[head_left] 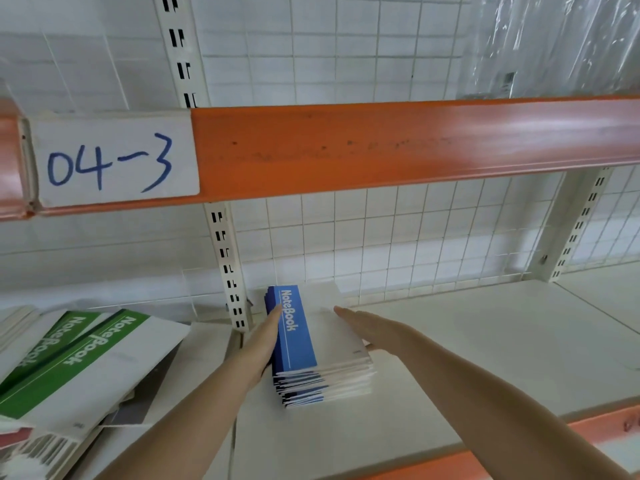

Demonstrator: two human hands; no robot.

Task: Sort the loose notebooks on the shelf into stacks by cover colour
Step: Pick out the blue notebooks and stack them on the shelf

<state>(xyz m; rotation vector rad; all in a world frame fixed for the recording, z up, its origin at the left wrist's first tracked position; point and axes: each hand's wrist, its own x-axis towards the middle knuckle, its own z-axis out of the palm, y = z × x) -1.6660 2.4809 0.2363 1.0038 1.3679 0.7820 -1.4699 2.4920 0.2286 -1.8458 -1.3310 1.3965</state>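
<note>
The shelf (pixel 485 341) carries a blue stack (pixel 311 344) at its far left, just beside the upright (pixel 228 268). Left of that, a loose green pile (pixel 79 358) lies fanned and tilted. The stack's near edges are stepped and uneven, so these look like thin, soft-covered notebooks that are light singly but likely to slide over each other. The left hand (pixel 265 341) presses flat against the stack's left side, its fingers (pixel 277 311) straight and holding nothing. The right hand (pixel 374 329) rests flat on the top cover, fingers extended. Squaring is best done by pressing opposite edges; for lifting, grip the spine side, where the stack should be stiffest.
</note>
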